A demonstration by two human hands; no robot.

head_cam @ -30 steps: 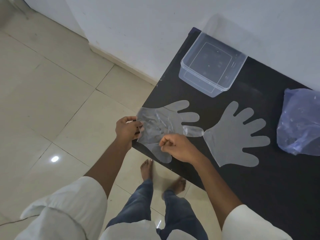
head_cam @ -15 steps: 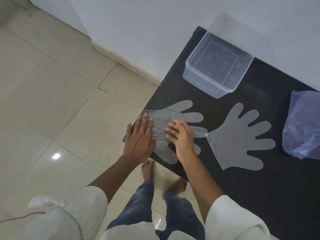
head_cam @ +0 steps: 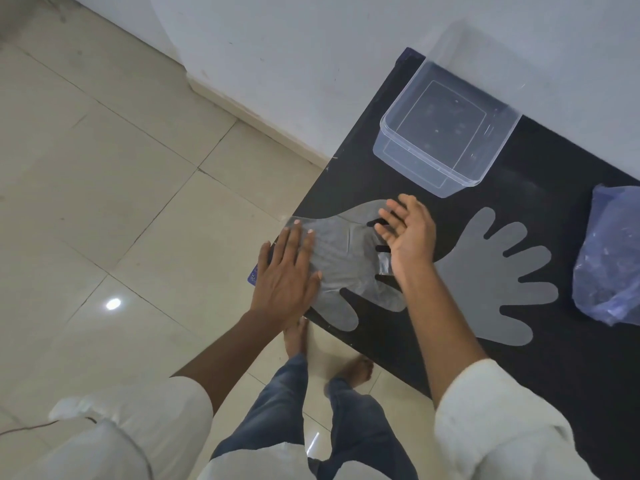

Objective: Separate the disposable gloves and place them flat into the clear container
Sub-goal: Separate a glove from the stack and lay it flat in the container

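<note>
A crumpled clear disposable glove (head_cam: 343,261) lies flat at the left edge of the black table (head_cam: 519,358), its cuff over the edge. My left hand (head_cam: 285,278) rests palm down on the cuff end, fingers spread. My right hand (head_cam: 407,233) hovers over the glove's fingers, tilted on edge, fingers apart, holding nothing. A second, smooth glove (head_cam: 498,275) lies flat to the right. The clear container (head_cam: 446,129) stands with nothing in it at the table's far corner by the wall.
A bluish plastic bag (head_cam: 609,258) sits at the table's right side. A white wall runs behind the container. Tiled floor lies to the left, with my bare feet (head_cam: 353,370) below the table's edge.
One second ago both hands pinched the crumpled glove; they then pressed it flat. My right hand has since slid toward the glove's fingers and lifted on edge; the left stays on the cuff.
</note>
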